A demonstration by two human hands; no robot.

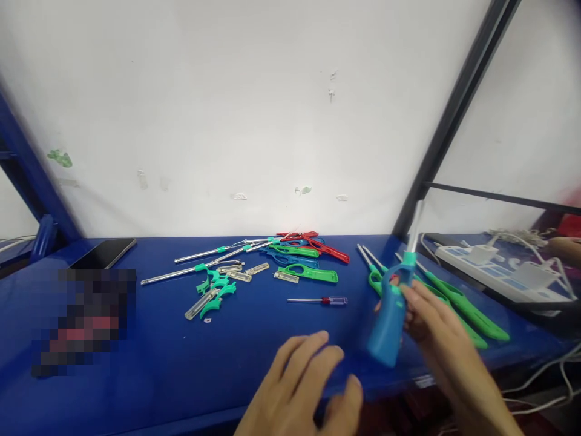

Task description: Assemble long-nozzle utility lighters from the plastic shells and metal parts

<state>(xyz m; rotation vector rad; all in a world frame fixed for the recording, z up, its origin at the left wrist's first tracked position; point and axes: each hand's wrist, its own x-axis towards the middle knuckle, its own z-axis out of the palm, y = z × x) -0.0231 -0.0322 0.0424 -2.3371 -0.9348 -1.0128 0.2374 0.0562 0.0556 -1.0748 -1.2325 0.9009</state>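
Note:
My right hand (429, 315) grips a blue lighter (390, 321) with a teal collar and a metal tube pointing up; it is slightly blurred. My left hand (304, 387) is at the front edge with fingers apart and nothing in it. Beyond it lies a screwdriver (334, 300) with a purple and red handle. Green lighters (472, 309) with metal tubes lie behind and beside my right hand. Teal triggers (224, 290) and clear fuel tanks (200, 304) are grouped left of the screwdriver. Behind them are metal tubes (175, 274) and red, blue and green casings (315, 274).
A phone (105, 253) lies at the back left, by a pixelated area. A white power strip (503, 275) with plugs and cables stands at the right. Dark metal posts (447, 121) rise by the white wall, and part of a person's hand (565, 249) shows far right.

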